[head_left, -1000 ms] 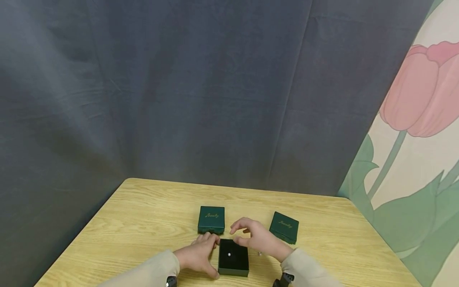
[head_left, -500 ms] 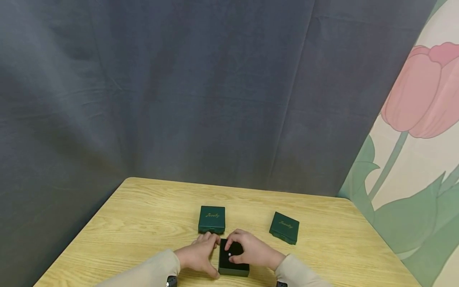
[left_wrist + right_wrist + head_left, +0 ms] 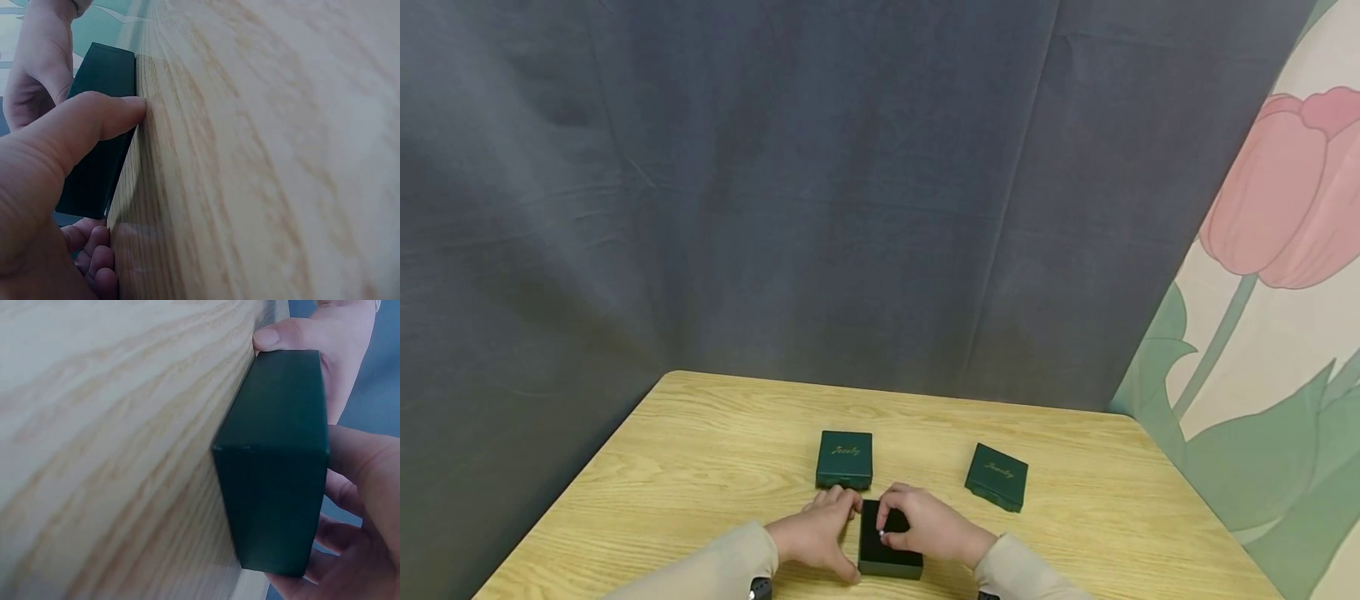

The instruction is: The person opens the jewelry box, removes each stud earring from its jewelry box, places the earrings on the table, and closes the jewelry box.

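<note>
My left hand [image 3: 816, 533] grips the left side of an uncovered dark green jewelry box [image 3: 891, 570] with a black insert. In the left wrist view its thumb [image 3: 106, 115] lies against the box wall [image 3: 97, 169], and the curled fingers [image 3: 97, 262] reach the other end. Over the insert, my right hand [image 3: 934, 527] pinches a small white pearl-like stud [image 3: 882, 532] between thumb and index finger. The box side [image 3: 275, 500] hides that pinch in the right wrist view. Its other fingers [image 3: 337, 534] curl behind the box.
Two closed green boxes with gold lettering lie farther back: one box [image 3: 844, 458] behind my left hand, another box [image 3: 997, 477] turned at an angle to the right. The wooden table [image 3: 715, 450] ends at a dark curtain [image 3: 850, 208].
My right hand has come down and left from above the box, and its thumb and index finger have closed on the stud. A small shiny piece seen under the right wrist is now hidden.
</note>
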{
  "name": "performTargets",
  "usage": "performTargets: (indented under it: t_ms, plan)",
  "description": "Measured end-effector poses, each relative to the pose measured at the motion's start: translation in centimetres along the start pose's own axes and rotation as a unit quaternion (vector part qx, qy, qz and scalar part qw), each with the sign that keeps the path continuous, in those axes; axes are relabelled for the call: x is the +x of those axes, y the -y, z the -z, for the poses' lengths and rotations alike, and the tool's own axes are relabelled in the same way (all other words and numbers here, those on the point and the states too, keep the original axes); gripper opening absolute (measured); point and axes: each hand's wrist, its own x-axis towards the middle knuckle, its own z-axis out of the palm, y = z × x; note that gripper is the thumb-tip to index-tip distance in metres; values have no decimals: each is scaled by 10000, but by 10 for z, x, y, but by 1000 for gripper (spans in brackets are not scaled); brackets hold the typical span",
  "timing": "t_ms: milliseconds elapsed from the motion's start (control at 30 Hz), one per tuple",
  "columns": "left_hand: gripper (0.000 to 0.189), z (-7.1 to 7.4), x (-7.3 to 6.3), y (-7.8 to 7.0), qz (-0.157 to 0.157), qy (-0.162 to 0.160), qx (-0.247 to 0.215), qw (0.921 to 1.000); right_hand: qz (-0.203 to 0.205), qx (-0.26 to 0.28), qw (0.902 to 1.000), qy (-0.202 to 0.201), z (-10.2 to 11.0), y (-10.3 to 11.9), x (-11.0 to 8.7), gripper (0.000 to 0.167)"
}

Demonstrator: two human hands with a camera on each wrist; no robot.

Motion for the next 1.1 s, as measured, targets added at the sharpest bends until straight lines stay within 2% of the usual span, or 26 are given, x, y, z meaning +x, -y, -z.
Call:
performTargets:
  t_ms: [500,800,900,1100]
  plan:
    - [64,0,0,-1,0,3,-27,10000,40,38,10000,28,2,1,-2,7]
    - [64,0,0,0,0,63,-74,10000,55,362,9993,-7,9,2,-5,6]
    - [66,0,0,0,-2,32,-41,10000,52,469,9989,-82,16,4,-7,5]
    - [67,-1,-1,-2,-20,-86,36,10000,-92,664,9963,-537,39,6,-12,5]
